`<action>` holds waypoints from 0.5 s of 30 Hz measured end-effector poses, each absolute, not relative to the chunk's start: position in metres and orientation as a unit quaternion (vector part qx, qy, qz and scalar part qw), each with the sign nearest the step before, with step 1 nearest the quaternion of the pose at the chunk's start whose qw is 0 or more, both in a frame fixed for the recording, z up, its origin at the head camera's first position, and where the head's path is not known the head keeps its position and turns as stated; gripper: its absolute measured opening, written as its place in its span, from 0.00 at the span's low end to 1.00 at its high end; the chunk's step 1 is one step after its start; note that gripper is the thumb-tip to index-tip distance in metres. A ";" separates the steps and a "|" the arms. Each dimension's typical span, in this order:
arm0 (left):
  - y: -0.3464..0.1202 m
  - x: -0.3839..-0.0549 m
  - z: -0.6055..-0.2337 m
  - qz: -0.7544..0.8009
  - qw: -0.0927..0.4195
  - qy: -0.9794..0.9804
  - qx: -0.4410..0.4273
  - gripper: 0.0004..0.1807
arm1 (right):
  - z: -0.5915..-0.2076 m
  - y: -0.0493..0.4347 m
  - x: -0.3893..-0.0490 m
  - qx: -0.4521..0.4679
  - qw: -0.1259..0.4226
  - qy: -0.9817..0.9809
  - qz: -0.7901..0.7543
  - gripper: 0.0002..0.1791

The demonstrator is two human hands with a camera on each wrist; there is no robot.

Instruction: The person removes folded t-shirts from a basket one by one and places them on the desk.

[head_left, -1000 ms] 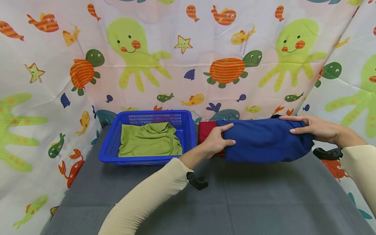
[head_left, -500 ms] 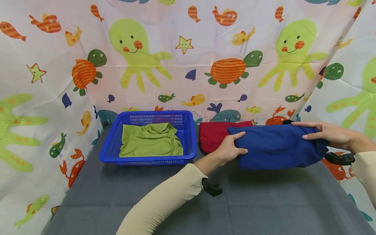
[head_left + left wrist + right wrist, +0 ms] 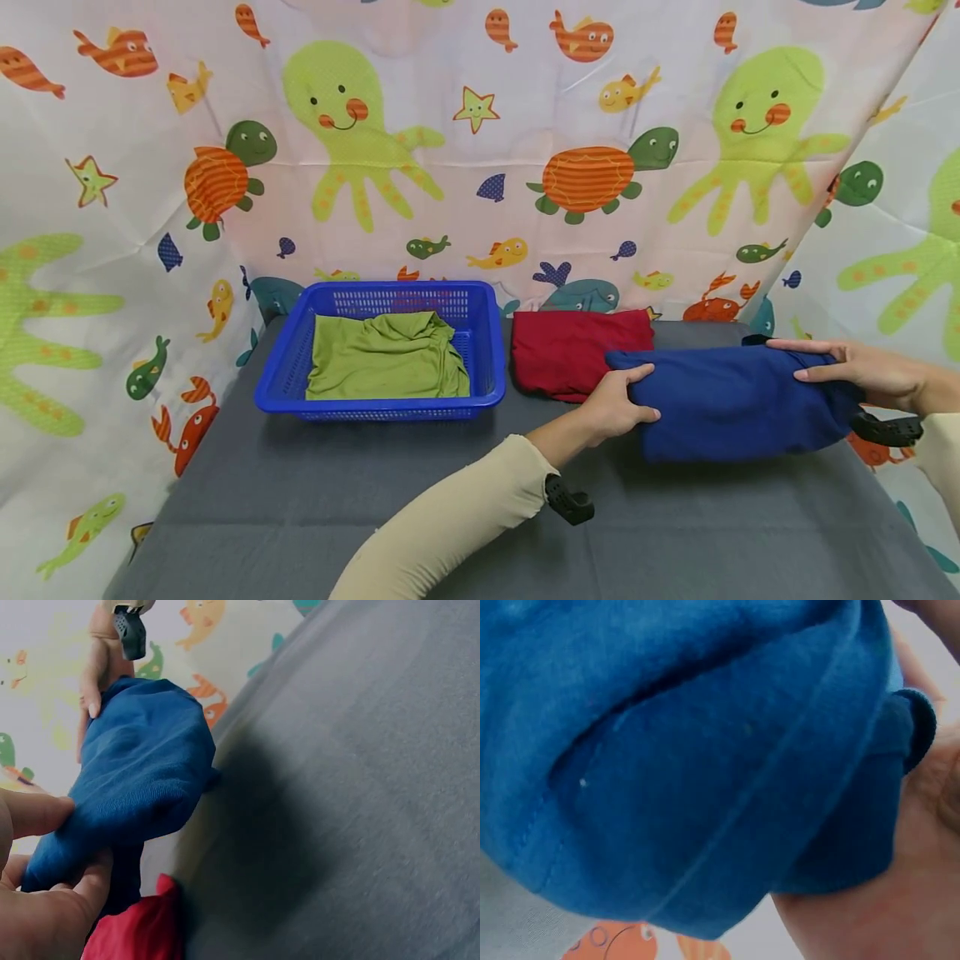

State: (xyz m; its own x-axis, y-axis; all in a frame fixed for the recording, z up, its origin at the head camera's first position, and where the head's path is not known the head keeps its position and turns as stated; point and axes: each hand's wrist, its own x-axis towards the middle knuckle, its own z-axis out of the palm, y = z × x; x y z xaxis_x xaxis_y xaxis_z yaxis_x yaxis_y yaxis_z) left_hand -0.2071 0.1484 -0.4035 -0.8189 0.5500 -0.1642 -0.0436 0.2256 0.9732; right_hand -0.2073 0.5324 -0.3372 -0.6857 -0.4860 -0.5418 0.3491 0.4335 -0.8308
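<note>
White fabric printed with sea creatures, a hanging sheet (image 3: pixel 45 142), lines the far left, runs along the back and continues down the right side of a grey-covered table (image 3: pixel 315 492). Toward the left of that table stands a blue plastic basket (image 3: pixel 378 407) with perforated walls, and in it lies a folded green cloth (image 3: pixel 386 360), flat on the left and bunched into creases on its right. Just right of the basket, near the back edge, a folded red cloth (image 3: pixel 573 346) lies on the grey surface. A cream left sleeve (image 3: pixel 457 521) reaches up from the bottom edge, a black strap (image 3: pixel 567 498) at its cuff. Beyond it the left hand (image 3: pixel 617 408) pinches the left end of a blue cloth (image 3: pixel 731 404), thumb on the near face. Seen from the head, that corner overlaps part of the red cloth; I cannot tell whether the two touch. Folded into a wide bundle, the blue cloth is held above the right part of the table, with a dark shadow beneath it. At its right end the right hand (image 3: pixel 870 373) grips the bundle, fingers along the top and its loose layers hanging near the palm. Farthest right are another black strap (image 3: pixel 888 429) and the cream right sleeve (image 3: pixel 942 454).
</note>
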 end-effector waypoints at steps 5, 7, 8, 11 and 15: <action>0.158 -0.201 -0.414 0.595 0.250 0.744 0.175 0.39 | -0.346 0.539 -0.202 -0.033 0.381 0.762 -0.522 0.33; 0.161 -0.199 -0.418 0.592 0.251 0.746 0.176 0.39 | -0.349 0.541 -0.200 -0.034 0.374 0.766 -0.521 0.33; 0.162 -0.197 -0.421 0.591 0.251 0.746 0.175 0.39 | -0.352 0.542 -0.199 -0.032 0.374 0.767 -0.520 0.33; 0.165 -0.194 -0.428 0.581 0.249 0.754 0.178 0.39 | -0.361 0.544 -0.194 -0.029 0.369 0.766 -0.525 0.33; 0.170 -0.193 -0.435 0.557 0.240 0.774 0.185 0.40 | -0.373 0.547 -0.189 -0.012 0.358 0.776 -0.519 0.32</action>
State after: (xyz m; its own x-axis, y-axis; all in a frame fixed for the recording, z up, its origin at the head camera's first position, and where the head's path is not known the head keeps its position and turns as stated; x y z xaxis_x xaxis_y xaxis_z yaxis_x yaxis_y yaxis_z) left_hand -0.1926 0.1697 -0.4351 -0.8163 0.5535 -0.1653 0.0192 0.3121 0.9499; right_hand -0.1887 0.5474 -0.3731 -0.7427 -0.3902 -0.5442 0.3542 0.4607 -0.8138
